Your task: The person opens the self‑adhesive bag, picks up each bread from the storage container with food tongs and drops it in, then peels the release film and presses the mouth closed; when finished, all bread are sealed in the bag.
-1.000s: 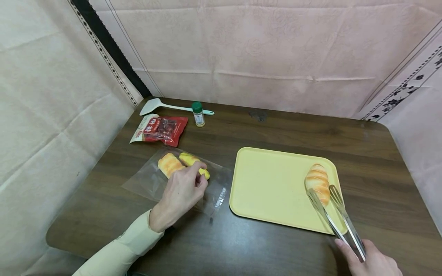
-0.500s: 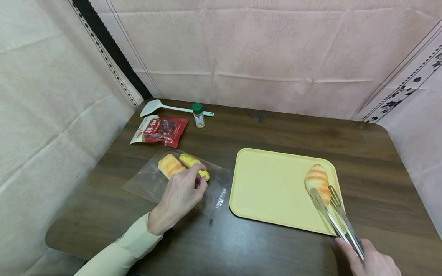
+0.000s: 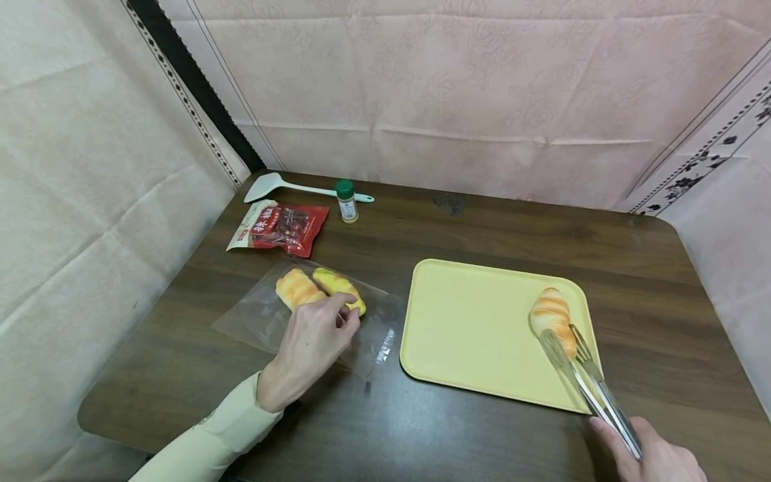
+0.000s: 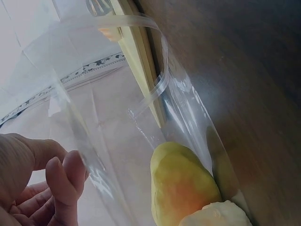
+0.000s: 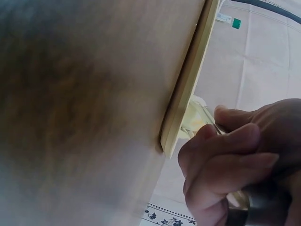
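Observation:
My left hand (image 3: 316, 338) pinches the upper film of a clear plastic bag (image 3: 253, 318), and in the left wrist view the bag's mouth (image 4: 162, 42) gapes. Inside lie a yellow bread roll (image 3: 328, 278) and a golden bread piece (image 3: 295, 288), which the hand partly covers. My right hand (image 3: 653, 455) grips metal tongs (image 3: 608, 408). Their two tips lie on either side of the near end of a striped oval bread roll (image 3: 551, 311), on the right part of a yellow tray (image 3: 470, 328). In the right wrist view, curled fingers (image 5: 221, 174) hide most of the tongs.
At the back left of the wooden table (image 3: 482, 227) are a red snack packet (image 3: 283, 226), a pale spatula (image 3: 265, 185) and a green-capped seasoning jar (image 3: 346, 201). The jar stands in front of the spatula's handle. Cloth-covered walls (image 3: 446, 87) border the table.
The tongs' tips have come closer together around the bread roll on the tray, and the roll has shifted slightly left. My left hand stays almost still on the bag.

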The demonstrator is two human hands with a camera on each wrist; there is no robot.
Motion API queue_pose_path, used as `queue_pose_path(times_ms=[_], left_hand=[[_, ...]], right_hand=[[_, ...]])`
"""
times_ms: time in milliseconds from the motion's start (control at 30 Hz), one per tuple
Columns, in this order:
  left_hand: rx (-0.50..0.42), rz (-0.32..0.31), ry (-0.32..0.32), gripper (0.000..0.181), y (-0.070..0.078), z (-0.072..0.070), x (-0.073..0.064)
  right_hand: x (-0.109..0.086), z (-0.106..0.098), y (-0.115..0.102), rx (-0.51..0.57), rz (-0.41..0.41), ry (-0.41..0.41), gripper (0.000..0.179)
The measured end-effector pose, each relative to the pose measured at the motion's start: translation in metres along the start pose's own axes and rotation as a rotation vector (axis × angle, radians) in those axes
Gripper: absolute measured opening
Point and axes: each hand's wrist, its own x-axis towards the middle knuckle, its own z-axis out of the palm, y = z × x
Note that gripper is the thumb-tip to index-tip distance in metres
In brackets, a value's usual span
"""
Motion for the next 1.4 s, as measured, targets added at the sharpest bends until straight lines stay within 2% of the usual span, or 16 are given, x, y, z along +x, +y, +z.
queue_pose_path(times_ms=[133,233,433,633,933,1100,1267,1400], left_hand=[[-0.009,0.026,0.031,0.010,-0.001,0.001,0.001],[-0.019,0.021,0.030,0.010,0.000,0.001,0.002],[-0.040,0.007,0.019,0.010,0.001,0.001,0.004],[-0.036,0.000,0.013,0.009,-0.001,0.001,0.004],[-0.050,0.001,0.008,0.008,-0.001,-0.002,0.005],[-0.049,0.020,0.024,0.009,-0.001,-0.001,0.005],[-0.060,0.031,0.026,0.009,-0.001,-0.002,0.005],[-0.064,0.032,0.024,0.010,-0.001,-0.001,0.005]], right_hand=[[-0.003,0.001,-0.002,0.017,-0.051,0.077,0.046],[-0.004,-0.002,-0.009,0.025,-0.096,0.069,0.042],[-0.002,-0.009,-0.026,0.052,-0.247,-0.009,0.032],[0.007,-0.015,-0.044,0.092,-0.417,-0.067,0.040],[0.025,-0.021,-0.079,0.002,-0.621,-0.150,0.042],[0.037,-0.019,-0.098,-0.042,-0.708,-0.124,0.041],[0.050,-0.011,-0.116,-0.079,-0.855,-0.037,0.041],[0.059,-0.004,-0.129,-0.070,-0.914,-0.009,0.042]])
